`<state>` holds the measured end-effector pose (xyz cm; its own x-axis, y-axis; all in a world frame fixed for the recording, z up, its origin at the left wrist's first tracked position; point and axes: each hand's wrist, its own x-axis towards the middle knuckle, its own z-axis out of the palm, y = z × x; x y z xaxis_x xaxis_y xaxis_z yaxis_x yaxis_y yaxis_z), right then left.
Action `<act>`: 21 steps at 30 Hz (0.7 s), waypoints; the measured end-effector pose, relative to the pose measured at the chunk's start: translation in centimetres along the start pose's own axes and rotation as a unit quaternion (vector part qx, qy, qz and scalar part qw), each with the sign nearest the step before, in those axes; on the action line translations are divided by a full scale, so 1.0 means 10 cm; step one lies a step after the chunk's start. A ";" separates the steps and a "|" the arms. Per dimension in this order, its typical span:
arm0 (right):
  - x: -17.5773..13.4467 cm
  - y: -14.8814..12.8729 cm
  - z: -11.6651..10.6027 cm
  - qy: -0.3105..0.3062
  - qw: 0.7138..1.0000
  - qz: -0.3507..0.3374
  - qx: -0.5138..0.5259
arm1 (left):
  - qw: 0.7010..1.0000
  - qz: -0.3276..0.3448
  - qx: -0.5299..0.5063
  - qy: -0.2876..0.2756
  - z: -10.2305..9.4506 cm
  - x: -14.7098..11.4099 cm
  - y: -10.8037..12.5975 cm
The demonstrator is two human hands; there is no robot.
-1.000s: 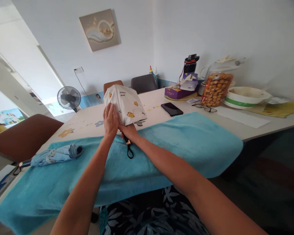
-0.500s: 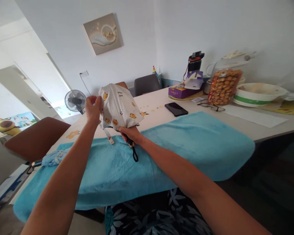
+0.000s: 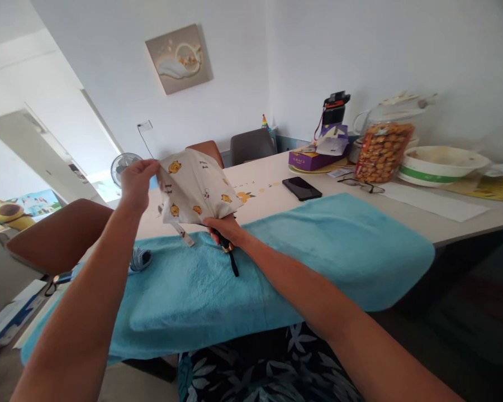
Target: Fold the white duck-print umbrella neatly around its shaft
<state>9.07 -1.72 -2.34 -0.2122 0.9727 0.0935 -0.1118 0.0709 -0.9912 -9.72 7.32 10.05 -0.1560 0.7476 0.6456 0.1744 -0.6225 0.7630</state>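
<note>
Pinching the left edge of the umbrella (image 3: 199,187) between thumb and fingertips of my left hand (image 3: 136,181); the cloth there is drawn out to the left. My right hand (image 3: 226,228) is wrapped around the black handle (image 3: 223,242), fingers closed, with the loop (image 3: 234,263) hanging below toward me. The umbrella is held up over the near part of the table (image 3: 272,174), above the towel (image 3: 318,251), tilted, its printed face toward me.

Change noted: one second ago my left palm lay flat along the bundle's side; half a second ago it had hold of the edge, the cloth fuller and bunched. Now that hand sits further left and the printed panel is flatter and wider. Right grip unchanged.

Reading: I judge this to be the sorting of panels, one fold being pulled clear so it can lie smooth. The strap (image 3: 185,237) dangles free under the left side, so the bundle is not yet fastened. Whether the folds behind are orderly, I cannot tell.

Surroundings: a blue roll (image 3: 141,259) lies on the towel at left, partly behind my forearm; phone (image 3: 302,188) flat on the table, far right of the umbrella, apart from both hands.
</note>
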 end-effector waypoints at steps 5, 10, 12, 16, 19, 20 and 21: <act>-0.04 -0.05 0.00 0.009 1.000 0.026 -0.011 | 0.997 -0.043 -0.007 -0.062 -0.16 0.08 -0.01; -0.04 -0.04 0.00 -0.006 0.999 0.010 -0.031 | 0.995 -0.055 0.000 -0.085 -0.24 0.02 -0.01; -0.03 -0.03 0.00 -0.001 1.000 0.010 -0.028 | 0.991 -0.073 0.009 -0.110 -0.27 0.00 0.02; -0.04 -0.05 0.00 -0.006 1.000 0.011 -0.019 | 0.981 -0.108 0.061 -0.150 -0.36 -0.02 0.11; -0.07 -0.09 0.00 -0.008 0.999 0.026 -0.033 | 0.982 -0.121 0.018 -0.144 -0.42 -0.01 0.15; -0.08 -0.10 0.00 -0.012 0.999 0.027 -0.036 | 0.982 -0.128 0.017 -0.138 -0.44 0.00 0.14; -0.09 -0.11 0.00 -0.017 0.999 0.022 -0.037 | 0.981 -0.139 0.036 -0.131 -0.46 0.00 0.13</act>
<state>9.35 -2.66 -1.36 -0.2491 0.9671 0.0516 -0.0295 0.0456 -0.9985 -13.94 5.46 11.19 0.0468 0.9256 0.3755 0.2303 -0.3758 0.8976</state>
